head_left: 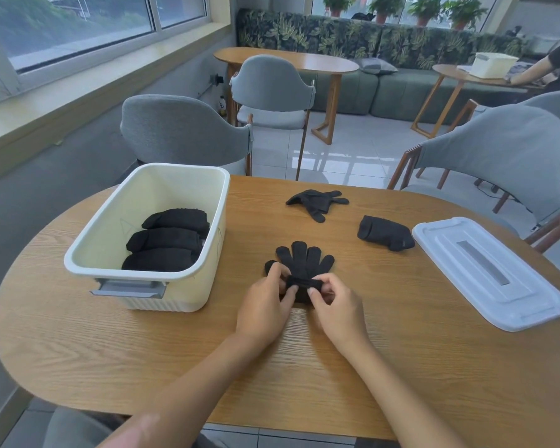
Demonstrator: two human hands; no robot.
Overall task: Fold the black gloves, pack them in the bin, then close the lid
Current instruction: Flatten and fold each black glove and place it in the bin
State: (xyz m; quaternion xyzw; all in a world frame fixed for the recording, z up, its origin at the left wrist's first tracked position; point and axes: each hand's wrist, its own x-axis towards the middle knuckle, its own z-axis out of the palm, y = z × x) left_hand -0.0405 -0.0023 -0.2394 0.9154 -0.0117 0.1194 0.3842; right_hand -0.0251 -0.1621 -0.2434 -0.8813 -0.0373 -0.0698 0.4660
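So, notes taken beside the wooden table (110, 350).
Packed: three folded black gloves (170, 240) lie inside the cream bin (149, 253).
Folded, waiting: one bundle (385, 233), between bin and lid.
Unfolded: one loose glove (317, 202), beyond the bundle, right of the bin.
In work: flat glove (304, 260), just right of the bin, cuff rolled up.
Left hand (265, 305): pinching the cuff's left end.
Right hand (337, 305): pinching its right end.
Lid (488, 273): off, well right of the bin.
Progress: roughly halfway, I judge.

Bare wooden tabletop (353, 367) lies open between cream plastic bin (207, 286) and white lid (485, 273). A folded black glove (385, 233) and a loose black glove (317, 202) sit beyond
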